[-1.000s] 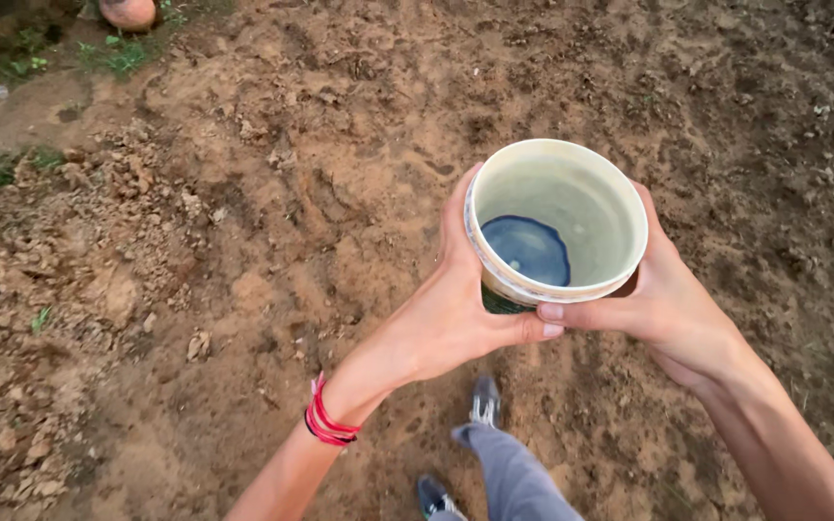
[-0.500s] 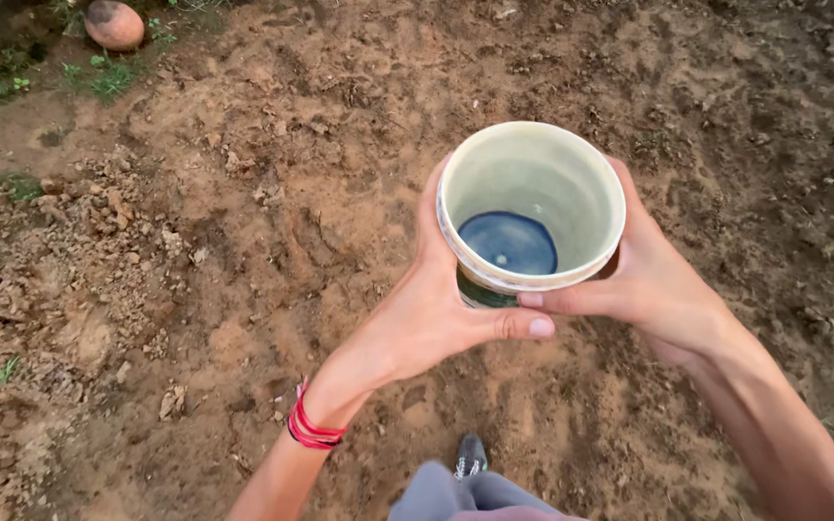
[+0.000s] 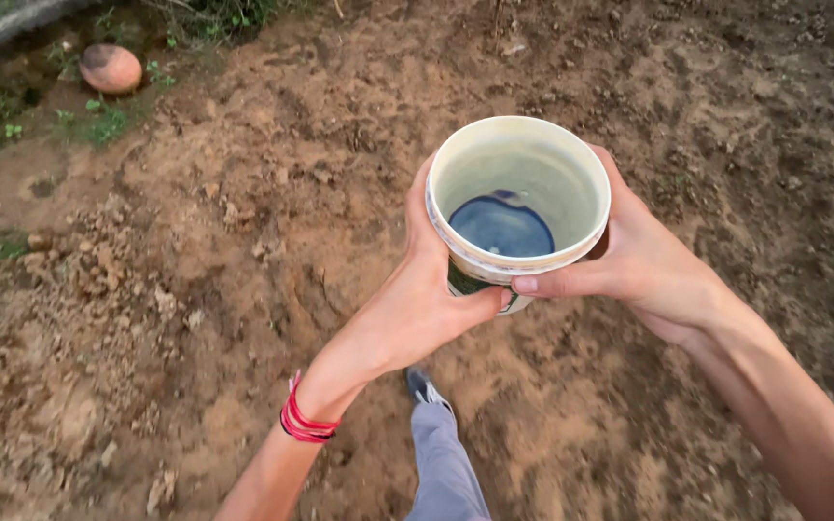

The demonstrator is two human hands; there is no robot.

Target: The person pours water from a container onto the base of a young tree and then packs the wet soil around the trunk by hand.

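Here my left hand point(image 3: 415, 307) and right hand point(image 3: 647, 262) are wrapped around a pale bucket point(image 3: 517, 201) between them, held upright over bare dirt point(image 3: 243, 260), a dark blue pool at its bottom.

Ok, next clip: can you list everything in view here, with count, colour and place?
bucket: one, cream-white with a dark blue patch at the bottom inside, held up at centre right
round stone: one, reddish-brown, far upper left beside the weeds
weeds: a few small green patches, upper left edge
soil: brown, loose and cloddy, covering nearly the whole ground
soil clods: many, light brown, heaped at left
wristbands: several, red, on the left wrist
shoe: one seen, dark with light laces, bottom centre
trouser leg: one, grey, bottom centre
left hand: one, gripping the bucket's left side
right hand: one, gripping the bucket's right side
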